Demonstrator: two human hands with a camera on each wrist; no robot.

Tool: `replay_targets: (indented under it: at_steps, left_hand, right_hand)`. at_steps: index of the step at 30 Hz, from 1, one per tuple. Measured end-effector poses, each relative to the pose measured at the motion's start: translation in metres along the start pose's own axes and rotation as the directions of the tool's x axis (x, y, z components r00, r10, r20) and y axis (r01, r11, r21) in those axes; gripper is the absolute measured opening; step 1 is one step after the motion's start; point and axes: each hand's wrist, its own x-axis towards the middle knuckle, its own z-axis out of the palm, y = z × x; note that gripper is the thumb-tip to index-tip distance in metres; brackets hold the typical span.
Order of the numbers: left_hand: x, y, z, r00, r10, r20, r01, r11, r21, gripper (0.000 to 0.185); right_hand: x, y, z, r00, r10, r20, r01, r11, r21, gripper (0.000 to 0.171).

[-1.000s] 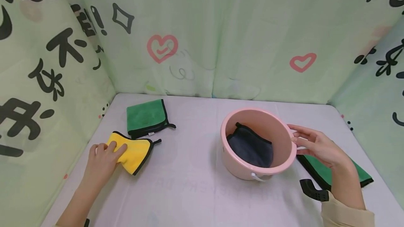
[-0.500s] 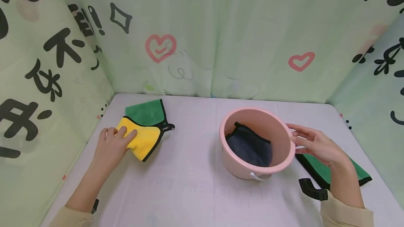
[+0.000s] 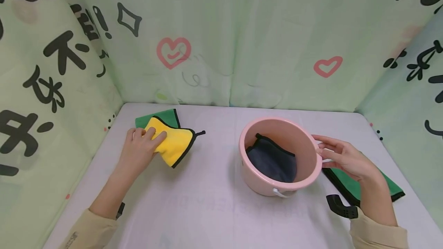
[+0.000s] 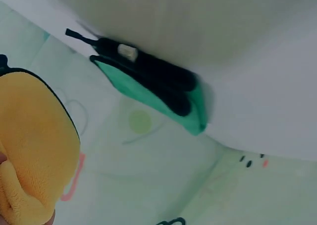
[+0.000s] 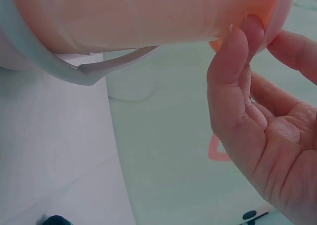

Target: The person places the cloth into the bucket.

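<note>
My left hand (image 3: 140, 151) pinches a yellow cleaning cloth (image 3: 174, 143) with black edging and a small hanging loop. In the head view this cloth overlaps a folded green cloth (image 3: 167, 117) at the table's back left; the left wrist view shows the green cloth (image 4: 143, 88) apart from the yellow cloth (image 4: 37, 131). On the right, my right hand (image 3: 346, 160) holds the rim of a pink bucket (image 3: 254, 181), thumb and fingertips right at its edge. Inside the bucket lies a dark grey cloth (image 3: 271, 160) with black trim.
A second green cloth (image 3: 389, 187) with black edging lies under my right forearm, beside the bucket. The bucket's white handle (image 3: 279, 193) hangs at its front. Printed pale green curtains (image 3: 207, 49) enclose the white table (image 3: 194, 210) at the back and sides.
My left hand has carried the yellow cloth up and to the right, so it now overlaps the left green cloth. My right hand stays at the bucket's rim.
</note>
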Motion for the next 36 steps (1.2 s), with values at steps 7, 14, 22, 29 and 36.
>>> replay_targets:
  at_steps: [7,14,22,29,36]
  left_hand:
    - [0.028,0.010,0.000,0.998,0.035,-0.057,-0.036,0.999,-0.028,0.058]
    - [0.060,0.026,-0.003,0.988,0.090,-0.126,-0.097,0.994,-0.052,0.052]
    - [0.092,0.046,-0.010,0.981,0.150,-0.122,-0.157,0.986,-0.055,0.047]
    - [0.118,0.068,-0.014,0.962,0.196,-0.189,-0.212,0.975,-0.064,0.033]
    - [0.136,0.095,-0.011,0.940,0.253,-0.228,-0.275,0.959,-0.070,0.024]
  right_hand:
    - [0.000,-0.001,0.000,1.000,0.004,0.003,-0.004,1.000,0.005,0.042]
    - [-0.001,-0.002,0.000,1.000,0.008,0.002,-0.008,1.000,-0.012,0.042]
    - [-0.001,-0.002,-0.001,1.000,0.027,0.004,-0.027,1.000,0.001,0.041]
    - [0.000,-0.002,-0.001,1.000,0.031,-0.004,-0.031,0.999,-0.016,0.042]
    - [-0.001,-0.003,0.000,0.999,0.043,-0.011,-0.044,0.999,-0.033,0.043]
